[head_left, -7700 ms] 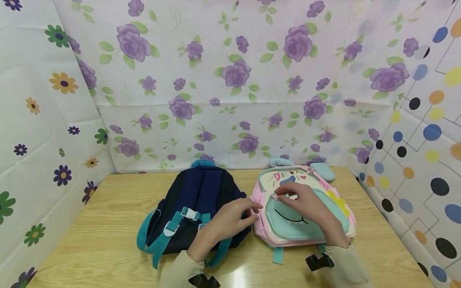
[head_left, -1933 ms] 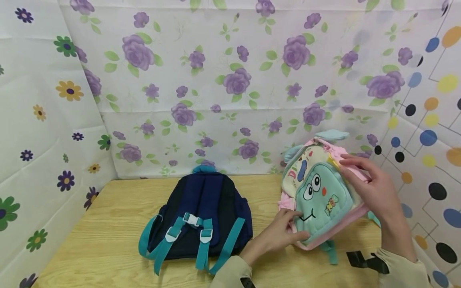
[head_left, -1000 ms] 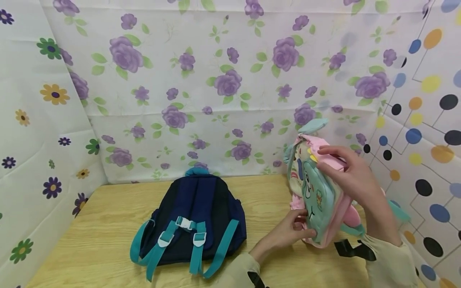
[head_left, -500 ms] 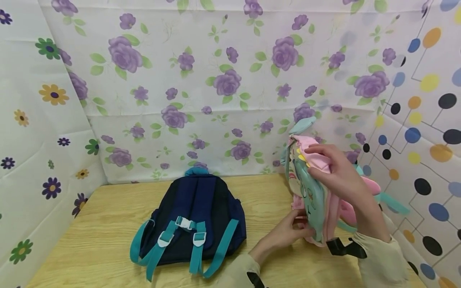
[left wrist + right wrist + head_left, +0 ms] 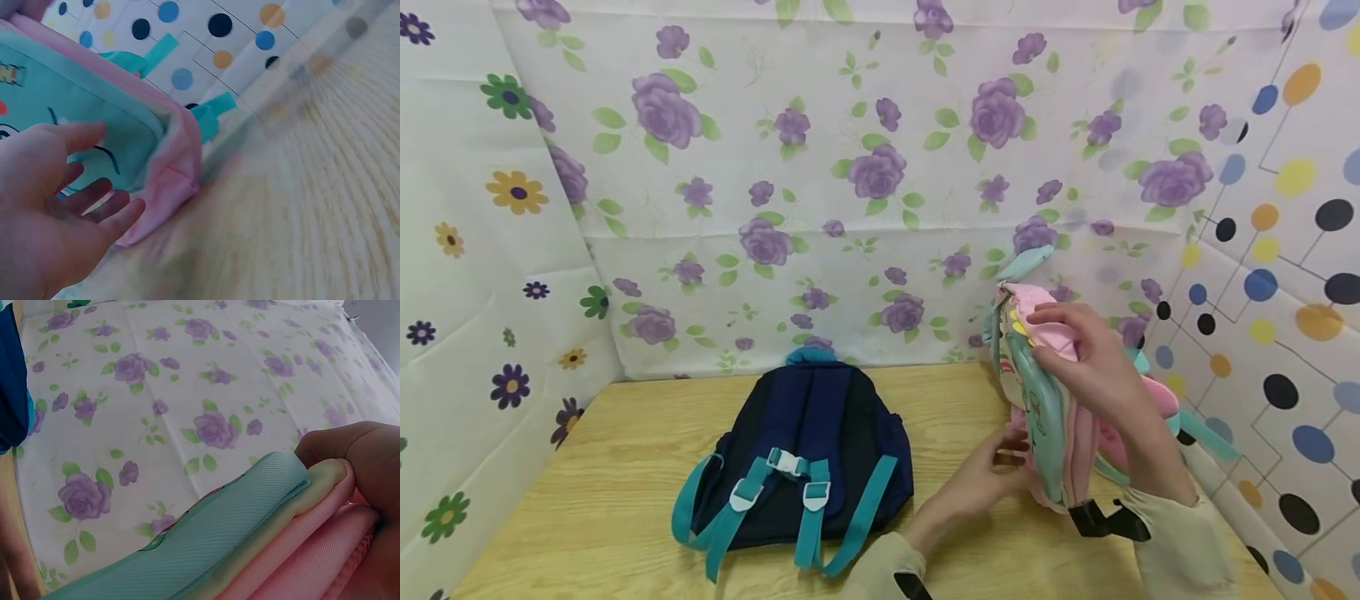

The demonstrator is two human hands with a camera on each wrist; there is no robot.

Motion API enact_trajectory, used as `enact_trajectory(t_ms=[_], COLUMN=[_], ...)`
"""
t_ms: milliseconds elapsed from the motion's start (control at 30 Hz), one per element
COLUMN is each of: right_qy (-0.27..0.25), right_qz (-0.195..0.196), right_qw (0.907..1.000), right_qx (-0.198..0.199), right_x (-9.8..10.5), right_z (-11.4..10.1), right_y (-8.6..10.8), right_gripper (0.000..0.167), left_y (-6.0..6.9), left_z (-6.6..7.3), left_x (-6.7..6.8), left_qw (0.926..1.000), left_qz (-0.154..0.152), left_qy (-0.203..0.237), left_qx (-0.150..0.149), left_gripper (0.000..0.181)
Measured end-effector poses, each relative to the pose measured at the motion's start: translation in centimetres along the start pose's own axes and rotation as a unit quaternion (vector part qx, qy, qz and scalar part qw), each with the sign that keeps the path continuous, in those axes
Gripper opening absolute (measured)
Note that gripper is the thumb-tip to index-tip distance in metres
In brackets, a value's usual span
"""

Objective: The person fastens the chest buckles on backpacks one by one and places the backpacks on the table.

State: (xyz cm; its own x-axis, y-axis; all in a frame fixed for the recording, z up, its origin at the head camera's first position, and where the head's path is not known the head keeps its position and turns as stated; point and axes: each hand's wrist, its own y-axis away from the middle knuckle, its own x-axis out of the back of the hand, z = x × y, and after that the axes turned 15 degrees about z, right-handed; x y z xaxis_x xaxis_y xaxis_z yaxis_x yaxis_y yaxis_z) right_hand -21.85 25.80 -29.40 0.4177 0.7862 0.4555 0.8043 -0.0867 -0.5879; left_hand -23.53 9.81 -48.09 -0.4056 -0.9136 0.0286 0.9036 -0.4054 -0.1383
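Observation:
A small pink and mint-green backpack (image 5: pixel 1043 417) stands on its edge at the right of the table, its cartoon-face front turned left. My right hand (image 5: pixel 1093 358) grips its upper pink side; the right wrist view shows thumb and fingers around the padded edge (image 5: pixel 250 519). Low on the pocket side is my left hand (image 5: pixel 981 483), fingers loosely bent. In the left wrist view this hand (image 5: pixel 56 200) lies before the mint pocket (image 5: pixel 119 140), fingers spread and not closed on the fabric; whether the fingertips touch it I cannot tell.
A navy backpack (image 5: pixel 820 417) lies left of centre, its teal straps (image 5: pixel 850 533) and white buckles facing up. Wooden tabletop (image 5: pixel 595 483) spreads around both bags. Flowered cloth (image 5: pixel 880 250) hangs behind, and a dotted cloth (image 5: pixel 1285 375) stands close on the right.
The pink backpack, earlier lying with its face up, has been raised and turned onto its edge by my hands. Over the last half second it tips slightly left, and my right hand shifts left with it.

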Motion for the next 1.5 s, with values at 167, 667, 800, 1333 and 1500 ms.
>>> enact_trajectory(t_ms=[167,667,800,1333,1500], right_qy=[-0.024,-0.073,-0.100,-0.175,-0.189], right_qz=[0.001,0.033,0.048,0.077,0.074], right_qw=[0.9997,0.9945,0.9915,0.9759,0.9727], right_qx=[-0.010,-0.067,-0.068,-0.105,-0.113], right_x=[-0.4,-2.3,-2.9,-5.8,-6.9], right_z=[-0.1,-0.9,-1.1,-2.3,-2.8], right_y=[0.1,0.8,1.0,2.2,2.6], right_gripper=[0.035,0.031,0.028,0.020,0.018], left_y=[1.0,2.2,2.4,3.2,3.3], left_z=[1.9,6.0,6.5,6.7,6.3], left_x=[1.1,4.5,5.0,6.8,7.6], left_qw=[0.9993,0.9949,0.9947,0.9922,0.9900], left_qz=[0.038,0.089,0.089,0.108,0.121], left_qy=[0.002,0.029,0.029,0.031,0.046], left_qx=[-0.001,-0.039,-0.043,-0.055,-0.057], left_gripper=[0.046,0.034,0.035,0.037,0.037])
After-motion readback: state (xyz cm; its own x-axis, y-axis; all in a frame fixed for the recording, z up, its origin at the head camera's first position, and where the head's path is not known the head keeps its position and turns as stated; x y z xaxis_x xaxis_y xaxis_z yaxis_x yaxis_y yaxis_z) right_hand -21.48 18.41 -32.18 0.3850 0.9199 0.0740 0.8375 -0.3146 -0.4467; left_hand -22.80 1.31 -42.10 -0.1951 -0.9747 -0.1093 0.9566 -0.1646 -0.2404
